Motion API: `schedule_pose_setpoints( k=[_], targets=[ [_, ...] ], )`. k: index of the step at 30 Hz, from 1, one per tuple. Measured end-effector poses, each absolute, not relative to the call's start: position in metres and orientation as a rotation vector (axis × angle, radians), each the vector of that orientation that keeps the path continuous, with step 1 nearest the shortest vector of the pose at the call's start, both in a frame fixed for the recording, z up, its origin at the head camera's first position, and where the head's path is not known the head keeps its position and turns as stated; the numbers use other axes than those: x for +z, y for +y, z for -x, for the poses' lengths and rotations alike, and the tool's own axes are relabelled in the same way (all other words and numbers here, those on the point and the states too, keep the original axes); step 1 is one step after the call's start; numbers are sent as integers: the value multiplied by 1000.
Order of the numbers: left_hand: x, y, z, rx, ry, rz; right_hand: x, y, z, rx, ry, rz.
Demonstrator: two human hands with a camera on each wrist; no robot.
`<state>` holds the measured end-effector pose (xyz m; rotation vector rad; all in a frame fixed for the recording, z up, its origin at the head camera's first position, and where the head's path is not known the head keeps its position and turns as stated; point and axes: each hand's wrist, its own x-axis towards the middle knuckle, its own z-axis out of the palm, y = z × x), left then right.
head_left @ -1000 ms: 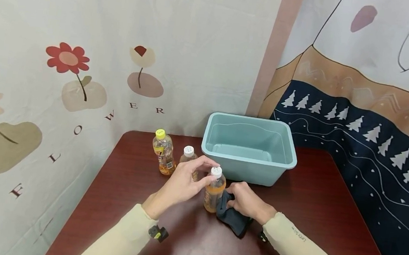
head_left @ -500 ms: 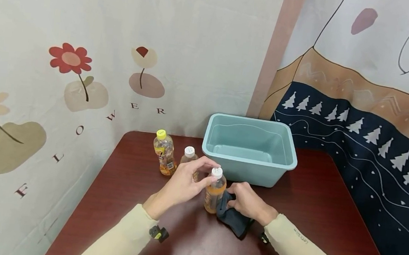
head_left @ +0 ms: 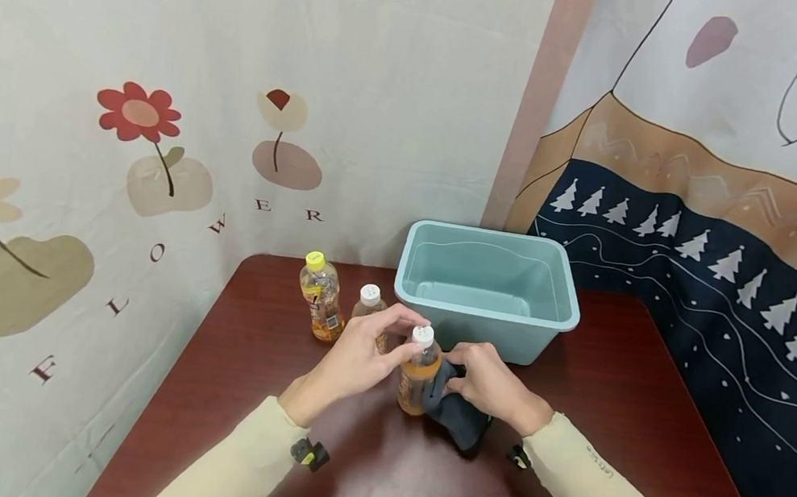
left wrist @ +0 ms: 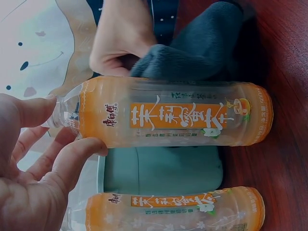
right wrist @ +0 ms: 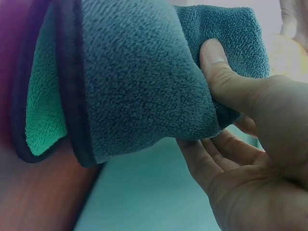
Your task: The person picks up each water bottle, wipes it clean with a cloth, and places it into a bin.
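Note:
An orange-labelled plastic drink bottle (head_left: 414, 392) with a white cap stands upright on the table. My left hand (head_left: 362, 350) pinches it by the neck, just under the cap; in the left wrist view the thumb and fingers curl round the clear neck above the label (left wrist: 178, 115). Between the thumb and fingers of my right hand (head_left: 496, 387) is a folded dark grey-blue cloth (head_left: 460, 423), held at the bottle's right side. The cloth's dark-edged end (right wrist: 130, 86) hangs down toward the table. Its layers hide part of the right fingers.
Behind my left hand stands a second white-capped bottle (head_left: 368, 304), partly hidden. A yellow-capped bottle (head_left: 320, 299) is farther left. An open light-blue bin (head_left: 477, 331) sits at the back of the dark red table (head_left: 374, 481), against a printed wall cloth (head_left: 397, 119).
My right hand has shifted slightly up and to the right with the cloth, whose hanging end has swung a little upward. My left hand and the bottle stay in place.

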<state>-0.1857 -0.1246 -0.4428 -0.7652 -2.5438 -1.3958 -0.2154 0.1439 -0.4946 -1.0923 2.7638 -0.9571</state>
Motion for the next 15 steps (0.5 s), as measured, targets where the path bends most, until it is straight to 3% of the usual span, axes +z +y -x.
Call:
schedule_pose_setpoints(
  k=[15],
  targets=[
    [-442,-125,186,-1366,-2546,767,-459,148,214,-1043,2821,1101]
  ],
)
